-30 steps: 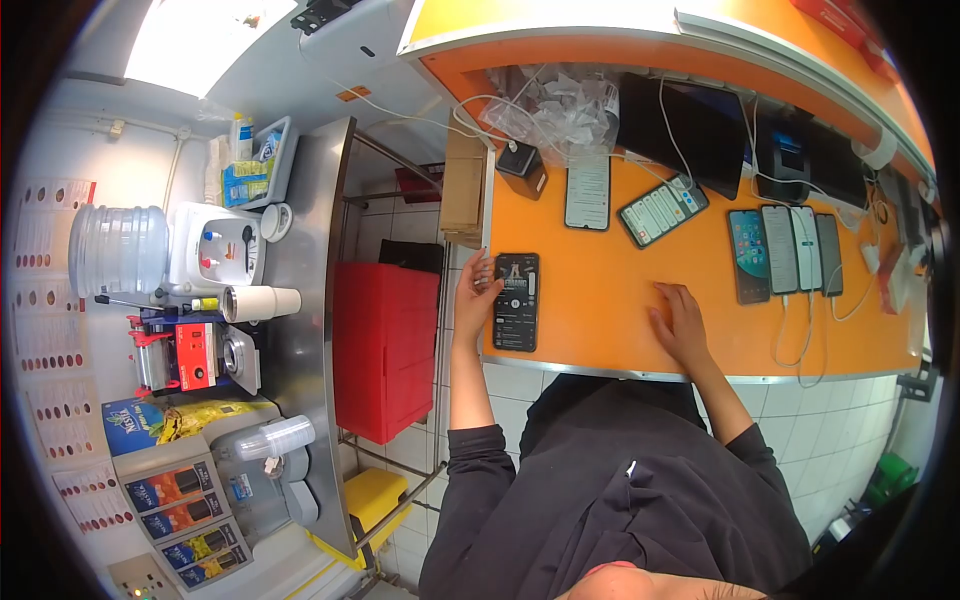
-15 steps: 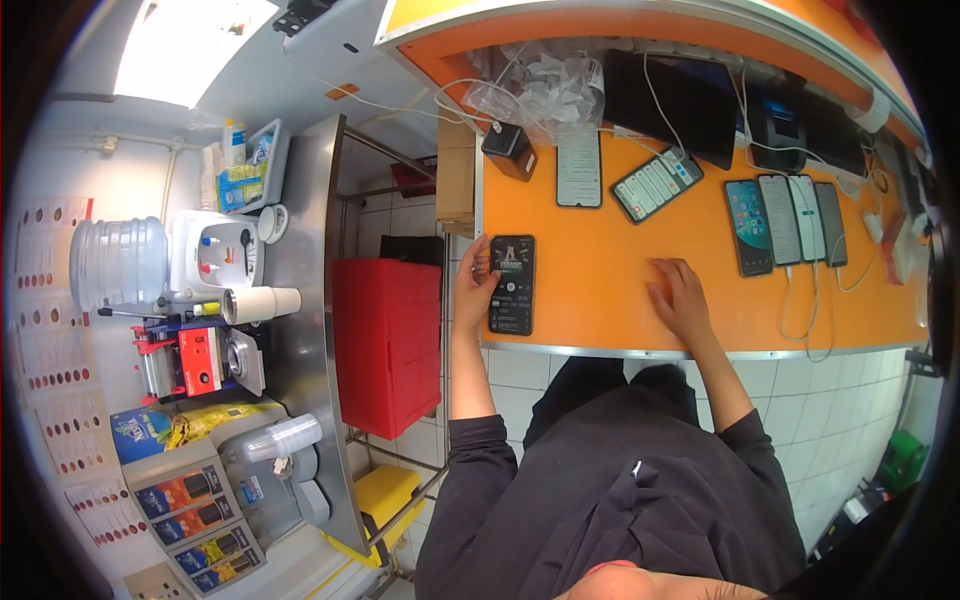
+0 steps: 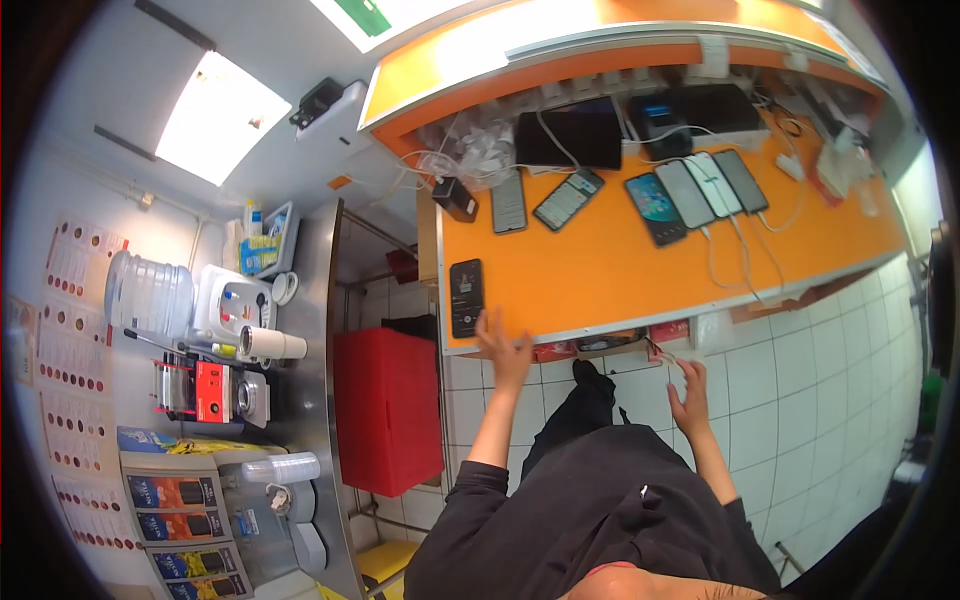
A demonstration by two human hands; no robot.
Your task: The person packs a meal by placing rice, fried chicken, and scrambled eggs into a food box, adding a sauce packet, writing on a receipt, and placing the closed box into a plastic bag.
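My left hand (image 3: 507,352) is at the table's front edge with its fingers spread, just beside the lower right corner of a black phone (image 3: 466,298). That phone lies face up at the left end of the orange table (image 3: 590,275), its screen dark with a picture and small controls. Past the front edge, over the floor side, my right hand (image 3: 690,396) has its thumb and fingers apart. A thin pale strip or cord (image 3: 657,350) is close to its fingertips; whether they touch cannot be made out. Red-wrapped items (image 3: 555,351) show just below the table edge.
Several phones, one with a blue screen (image 3: 655,208), lie toward the back, some with white cables. A black box-shaped charger (image 3: 455,199) and dark tablet (image 3: 568,138) are behind. Left stand a red bin (image 3: 388,410) and a metal counter (image 3: 312,400).
My view has shifted back from the table. My left hand has come off the phone toward the edge; my right hand has left the tabletop. Items below the front edge now show.
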